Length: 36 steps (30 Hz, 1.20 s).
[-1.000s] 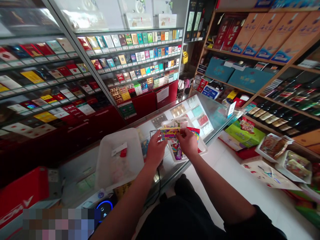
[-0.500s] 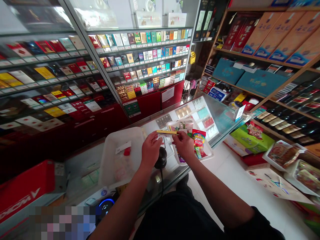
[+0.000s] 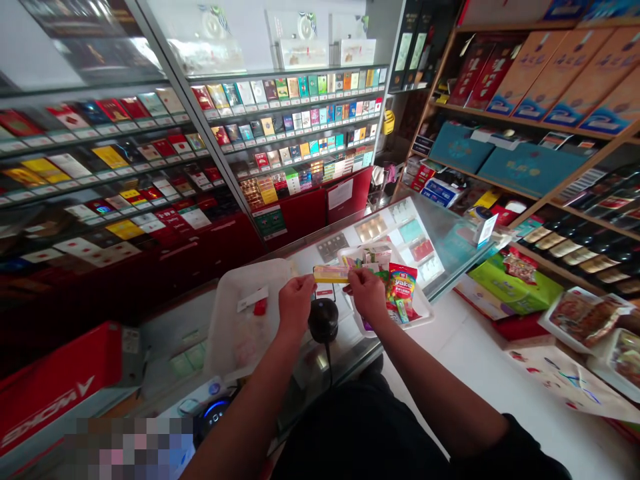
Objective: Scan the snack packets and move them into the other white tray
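Both hands pinch one small flat yellow packet (image 3: 331,273) above a glass counter (image 3: 440,250). My left hand (image 3: 295,305) grips its left end and my right hand (image 3: 367,293) its right end. The packet is held level, just above a black barcode scanner (image 3: 323,320) that stands on the counter with its cable running toward me. To the right of my right hand a white tray (image 3: 423,313) holds colourful candy packets (image 3: 401,288). Left of my left hand lies another white tray (image 3: 225,333) with a white slip and a small red thing in it.
Glass cabinets of cigarette packs (image 3: 290,127) fill the wall behind the counter. Wooden shelves (image 3: 540,127) on the right carry boxes and bottles. Snack trays (image 3: 580,320) and a green box (image 3: 515,287) sit on the white floor. A red box (image 3: 55,393) lies at lower left.
The packet has been turned from face-up to flat and edge-on, and both hands have drawn it slightly nearer, over the scanner. The camera view has shifted a little left.
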### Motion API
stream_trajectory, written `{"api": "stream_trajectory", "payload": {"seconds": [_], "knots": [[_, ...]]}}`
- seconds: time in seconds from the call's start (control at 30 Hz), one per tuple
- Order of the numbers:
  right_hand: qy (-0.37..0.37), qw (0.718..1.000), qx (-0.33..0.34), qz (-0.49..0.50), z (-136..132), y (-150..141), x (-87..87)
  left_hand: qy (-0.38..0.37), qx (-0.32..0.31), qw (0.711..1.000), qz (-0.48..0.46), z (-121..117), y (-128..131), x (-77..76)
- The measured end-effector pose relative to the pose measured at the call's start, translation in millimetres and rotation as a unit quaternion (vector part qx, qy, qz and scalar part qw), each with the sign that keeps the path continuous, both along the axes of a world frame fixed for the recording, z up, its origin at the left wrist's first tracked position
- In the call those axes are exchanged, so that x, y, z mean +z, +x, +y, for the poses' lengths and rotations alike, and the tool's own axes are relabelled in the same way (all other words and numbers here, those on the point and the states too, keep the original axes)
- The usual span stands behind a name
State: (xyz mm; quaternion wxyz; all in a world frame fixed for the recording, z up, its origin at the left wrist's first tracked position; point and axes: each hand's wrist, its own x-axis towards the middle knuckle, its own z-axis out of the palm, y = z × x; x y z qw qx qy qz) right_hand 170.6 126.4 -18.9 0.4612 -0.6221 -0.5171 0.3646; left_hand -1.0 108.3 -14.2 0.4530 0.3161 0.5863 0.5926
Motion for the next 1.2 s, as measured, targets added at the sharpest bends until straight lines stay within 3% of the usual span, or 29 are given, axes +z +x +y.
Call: {"api": "stream_trajectory", "payload": {"seconds": [0.47,0.7,1.0,1.2], "knots": [[0.006,0.997,0.047,0.058,7,-5,-14.6,-0.02,-0.006,0.999,-0.05,3,-12,5.6],[0.012,0.994,0.082,0.068,10,-8,-6.3,-0.001,-0.035,0.999,-0.036,5,-21,0.0],[0.026,0.993,0.086,-0.072,12,-15,-1.6,0.017,-0.026,0.995,0.099,10,-38,-21.3],[0.016,0.988,0.106,-0.112,13,-24,-8.7,0.001,-0.009,0.963,0.271,5,-47,-14.4]]}}
